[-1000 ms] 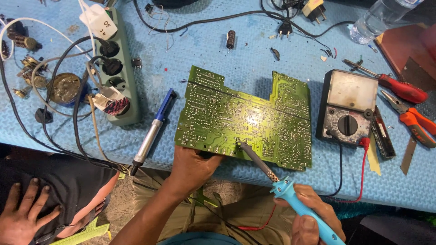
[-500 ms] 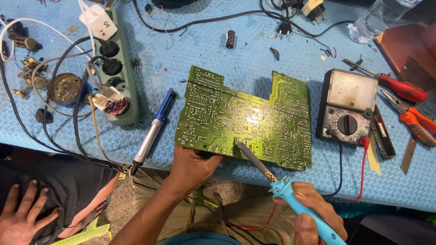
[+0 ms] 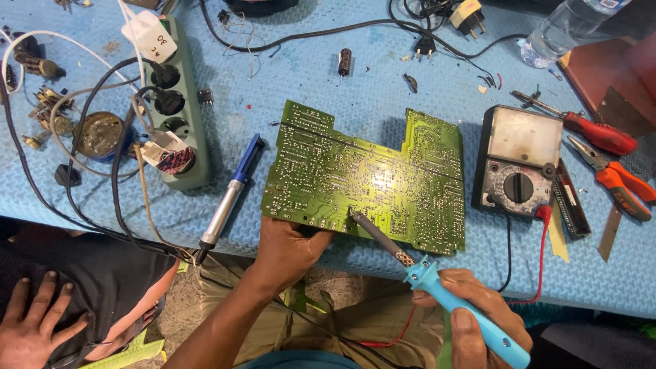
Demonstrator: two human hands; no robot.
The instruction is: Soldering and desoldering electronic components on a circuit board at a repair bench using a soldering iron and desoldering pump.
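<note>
Little has shifted since the earlier frames: the soldering iron (image 3: 437, 277) has slid its tip a touch to the left along the near edge of the green circuit board (image 3: 365, 174), and the right hand (image 3: 471, 314) sits slightly lower at the tabletop's edge, while the board and the left hand (image 3: 287, 246) keep their places.

As far as one can judge, the soldering work is under way rather than finished. The iron's tip rests on a joint near the board's near edge, close to the left thumb; whether solder is melting there is too small to tell, and how many joints are already reworked cannot be read from the many solder points. No solder wire shows at the tip.

The left hand is clamped on the near edge of the board, thumb on top and fingers hidden beneath, steadying it solder side up on the blue tabletop (image 3: 355, 89). The right hand is closed tightly around the iron's light blue handle.

A desoldering pump (image 3: 229, 195) lies just left of the board, a power strip (image 3: 171, 102) beyond it. An analogue multimeter (image 3: 516, 160) sits just right of the board, with a red screwdriver (image 3: 588, 126) and orange pliers (image 3: 611, 178) farther right. Another person's hand (image 3: 34, 328) rests at lower left, apart from the work
</note>
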